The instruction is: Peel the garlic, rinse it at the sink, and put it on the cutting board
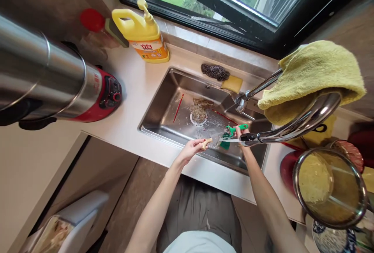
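Observation:
My left hand (193,148) pinches a small pale tan piece (207,144), perhaps ginger, over the front of the steel sink (157,107). To its right, my right hand (240,133) is closed on a green tool (240,127), partly hidden by the faucet (274,136). Water runs leftward from the spout between the hands. Below the stream a dark green item (224,144) shows in the sink. Pale peelings (200,113) lie over the drain, and two thin red sticks (178,108) rest on the sink bottom.
Behind the sink are a steel scrubber (215,72), a yellow sponge (231,84) and a yellow detergent jug (146,35). A yellow cloth (315,78) drapes over the faucet. A large steel appliance (58,70) stands left; a rimmed pot (330,187) is at right.

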Motion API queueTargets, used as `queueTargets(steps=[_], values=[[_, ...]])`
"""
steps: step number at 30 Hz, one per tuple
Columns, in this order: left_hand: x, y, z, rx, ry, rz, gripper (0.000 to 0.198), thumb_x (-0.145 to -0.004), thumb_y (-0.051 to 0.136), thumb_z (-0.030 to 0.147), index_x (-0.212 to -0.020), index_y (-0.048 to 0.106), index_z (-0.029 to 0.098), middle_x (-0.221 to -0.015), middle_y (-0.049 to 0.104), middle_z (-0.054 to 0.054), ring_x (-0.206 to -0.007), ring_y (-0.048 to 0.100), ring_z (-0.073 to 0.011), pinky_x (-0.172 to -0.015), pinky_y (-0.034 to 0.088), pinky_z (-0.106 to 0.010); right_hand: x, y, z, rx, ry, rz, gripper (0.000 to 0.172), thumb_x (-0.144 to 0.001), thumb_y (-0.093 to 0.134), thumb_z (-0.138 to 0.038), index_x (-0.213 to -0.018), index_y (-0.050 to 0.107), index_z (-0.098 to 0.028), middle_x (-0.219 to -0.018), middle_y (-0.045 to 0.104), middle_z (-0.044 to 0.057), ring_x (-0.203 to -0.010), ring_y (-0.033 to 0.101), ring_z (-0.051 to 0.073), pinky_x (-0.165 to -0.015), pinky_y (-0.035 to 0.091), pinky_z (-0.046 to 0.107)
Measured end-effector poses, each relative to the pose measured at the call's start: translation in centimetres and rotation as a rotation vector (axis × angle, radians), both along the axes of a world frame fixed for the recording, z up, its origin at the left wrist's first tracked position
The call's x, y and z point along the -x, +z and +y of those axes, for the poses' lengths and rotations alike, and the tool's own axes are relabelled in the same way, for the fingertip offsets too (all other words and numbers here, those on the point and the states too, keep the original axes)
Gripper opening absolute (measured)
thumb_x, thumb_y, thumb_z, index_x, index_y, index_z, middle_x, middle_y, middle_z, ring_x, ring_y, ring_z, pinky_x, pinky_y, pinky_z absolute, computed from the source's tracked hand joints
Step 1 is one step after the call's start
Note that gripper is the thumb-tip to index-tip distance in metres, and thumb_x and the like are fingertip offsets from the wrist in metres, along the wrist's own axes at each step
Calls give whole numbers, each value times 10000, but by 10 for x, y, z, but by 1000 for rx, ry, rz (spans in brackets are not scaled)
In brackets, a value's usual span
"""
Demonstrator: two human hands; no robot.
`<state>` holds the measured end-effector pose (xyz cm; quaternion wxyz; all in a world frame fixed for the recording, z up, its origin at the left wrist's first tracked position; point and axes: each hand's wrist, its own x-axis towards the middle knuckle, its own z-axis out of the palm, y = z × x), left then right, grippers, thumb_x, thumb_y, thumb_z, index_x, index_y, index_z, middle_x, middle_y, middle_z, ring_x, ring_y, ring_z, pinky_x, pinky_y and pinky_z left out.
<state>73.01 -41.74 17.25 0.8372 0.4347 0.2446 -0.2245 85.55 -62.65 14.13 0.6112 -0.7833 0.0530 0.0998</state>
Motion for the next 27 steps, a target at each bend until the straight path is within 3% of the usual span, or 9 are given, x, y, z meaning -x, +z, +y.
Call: queueTargets(steps=[3, 6, 10, 12, 16, 20, 24, 27], values=[[-2, -2, 0, 18, 57, 10, 449, -640, 710, 328, -1020, 629, 104, -959, 663, -116, -830, 615, -163, -822, 453, -310, 8, 2, 6, -104, -13, 78, 287, -750, 517, -484, -778, 504, -198, -741, 616, 19, -479, 460, 78, -443, 396, 219], [-9, -11, -11, 14, 168, 29, 451, -632, 712, 336, -1003, 634, 90, -894, 675, -103, -796, 616, -148, -818, 463, -307, 31, 9, 31, -205, 45, 167, 278, -735, 566, -454, -846, 498, -209, -756, 639, 16, -471, 485, 88, -435, 412, 222], [-11, -17, -25, -4, 234, 21, 447, -606, 722, 328, -975, 644, 87, -862, 679, -87, -746, 610, -133, -792, 472, -295, 49, 10, 51, -250, 90, 170, 313, -710, 600, -446, -884, 488, -211, -749, 646, 4, -468, 496, 98, -442, 430, 235], [-8, -16, -25, -21, 250, 22, 429, -607, 719, 329, -953, 650, 85, -842, 680, -84, -731, 608, -132, -782, 474, -291, 42, 6, 45, -196, 79, 141, 321, -689, 614, -454, -862, 505, -207, -745, 644, 5, -480, 500, 105, -465, 441, 253], [-4, -12, -16, -99, 317, 19, 408, -627, 707, 337, -951, 647, 95, -862, 679, -85, -735, 607, -130, -785, 473, -294, 17, -3, 14, -64, -96, 94, 332, -664, 599, -509, -722, 520, -193, -667, 612, 20, -511, 489, 121, -491, 429, 278], [-11, -15, -14, -153, 308, 24, 424, -635, 699, 353, -964, 639, 93, -867, 675, -87, -749, 607, -138, -789, 472, -314, 19, 0, 10, -75, -134, 111, 364, -706, 542, -530, -790, 531, -176, -726, 626, 54, -515, 489, 120, -492, 423, 279], [-15, -20, -26, -156, 241, -2, 422, -638, 694, 348, -967, 642, 88, -833, 675, -74, -724, 601, -129, -790, 471, -313, 43, 4, 38, -149, -22, 156, 349, -709, 560, -500, -887, 491, -207, -792, 646, 46, -510, 518, 122, -476, 448, 270], [-11, -21, -30, -133, 218, -9, 409, -631, 700, 340, -945, 649, 81, -785, 675, -64, -704, 600, -126, -798, 468, -311, 42, 1, 43, -126, 28, 148, 327, -711, 555, -485, -883, 496, -213, -799, 646, 37, -515, 526, 124, -488, 461, 274]])
